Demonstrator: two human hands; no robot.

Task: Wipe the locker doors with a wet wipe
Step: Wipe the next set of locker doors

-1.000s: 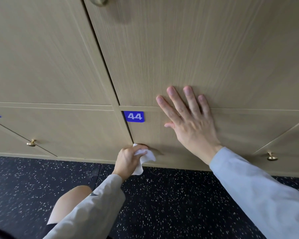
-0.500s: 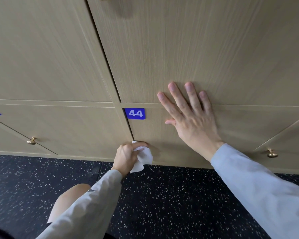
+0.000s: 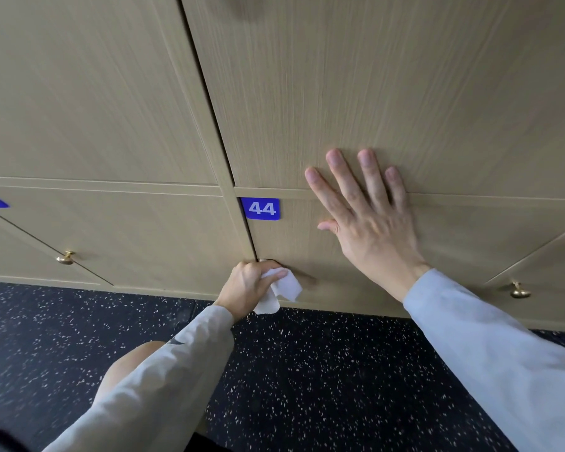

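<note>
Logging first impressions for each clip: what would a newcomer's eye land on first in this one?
Probably the right hand, spread flat across the seam between the upper door and locker door 44, mid-frame. Next, the blue number plate just left of it. Below that, the left hand grips a white wet wipe against the door's lower left corner, just above the speckled dark floor.

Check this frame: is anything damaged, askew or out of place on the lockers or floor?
Nothing stands out. The left hand grips the wet wipe at the lower corner of locker door 44, the right hand rests flat on it, and the doors look closed and unmarked.
</note>
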